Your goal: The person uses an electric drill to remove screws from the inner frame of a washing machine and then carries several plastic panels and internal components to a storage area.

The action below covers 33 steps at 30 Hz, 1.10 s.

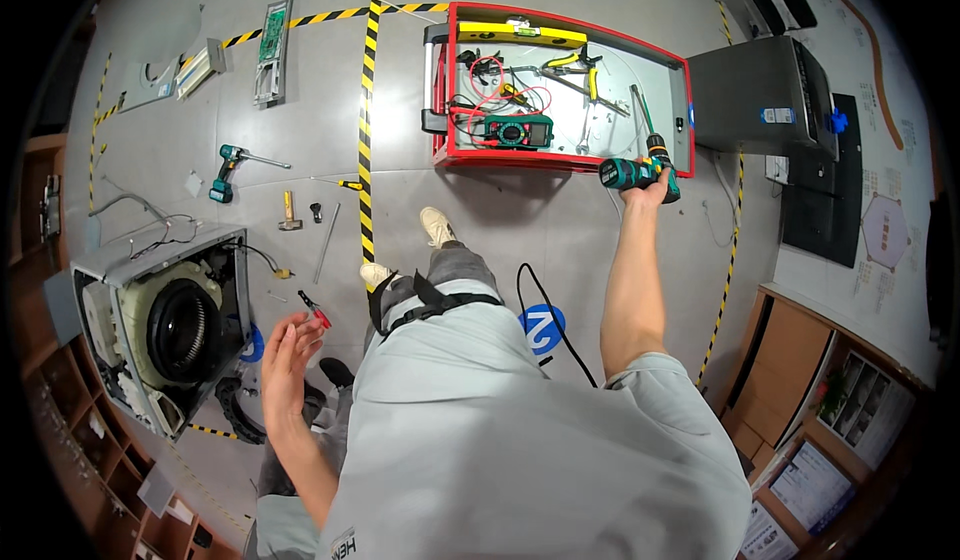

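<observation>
My right hand [648, 194] is closed around a green and black cordless drill [622, 173] at the near right corner of a red-framed tool cart [570, 163]. The drill's chuck points away from me, over the cart's rim. My left hand [287, 360] hangs low on the left, fingers loosely bent and apart, with nothing visible in it. Just beyond its fingertips are red-handled pliers [318, 313], seemingly on the floor. Inside the cart are a yellow spirit level [522, 34], a green multimeter [518, 132] with red leads, yellow-handled pliers [593, 82] and a screwdriver [641, 106].
An opened washing machine [165, 320] stands at left, a person's dark-trousered leg [275, 472] near it. Another drill [228, 172], a hammer [289, 212] and a metal rod [326, 244] lie on the floor. A dark cabinet [750, 95] stands right of the cart; a black cable [560, 315] curves beside me.
</observation>
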Tool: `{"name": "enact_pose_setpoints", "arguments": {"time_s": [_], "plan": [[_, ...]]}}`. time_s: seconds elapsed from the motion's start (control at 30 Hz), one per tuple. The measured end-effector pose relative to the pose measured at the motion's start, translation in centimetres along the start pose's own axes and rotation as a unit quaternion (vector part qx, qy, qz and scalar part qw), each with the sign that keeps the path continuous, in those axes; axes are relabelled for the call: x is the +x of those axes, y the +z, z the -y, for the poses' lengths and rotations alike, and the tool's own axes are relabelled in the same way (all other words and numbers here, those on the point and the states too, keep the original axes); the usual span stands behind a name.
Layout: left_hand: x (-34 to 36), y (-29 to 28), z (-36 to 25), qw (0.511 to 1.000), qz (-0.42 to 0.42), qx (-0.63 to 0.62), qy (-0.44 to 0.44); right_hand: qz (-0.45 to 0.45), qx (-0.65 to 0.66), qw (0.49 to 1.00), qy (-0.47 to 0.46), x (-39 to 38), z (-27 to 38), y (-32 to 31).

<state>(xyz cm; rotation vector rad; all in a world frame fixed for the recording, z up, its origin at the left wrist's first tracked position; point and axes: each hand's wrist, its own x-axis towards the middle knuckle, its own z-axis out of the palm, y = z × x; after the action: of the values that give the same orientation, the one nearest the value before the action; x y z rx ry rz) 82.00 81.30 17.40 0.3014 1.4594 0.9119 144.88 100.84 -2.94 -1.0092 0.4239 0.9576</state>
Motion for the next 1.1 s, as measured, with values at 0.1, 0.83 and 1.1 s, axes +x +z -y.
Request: {"name": "enact_pose_setpoints", "arguments": {"time_s": [0.1,0.83,1.1], "plan": [[-0.5,1.3,-0.3,0.999,-0.037,0.021,-0.012,0.000,0.047,0.999,0.018,4.1,-1.8,1.3],[-2.2,5.7,-0.4,0.987,-0.151,0.001,-0.055,0.015,-0.151,0.988,0.026,20.4,4.3,4.1],[-4.0,5.1,0.1,0.985,-0.161,-0.006,-0.060,-0.055,-0.271,0.958,0.071,19.8,5.2,4.0]]}}
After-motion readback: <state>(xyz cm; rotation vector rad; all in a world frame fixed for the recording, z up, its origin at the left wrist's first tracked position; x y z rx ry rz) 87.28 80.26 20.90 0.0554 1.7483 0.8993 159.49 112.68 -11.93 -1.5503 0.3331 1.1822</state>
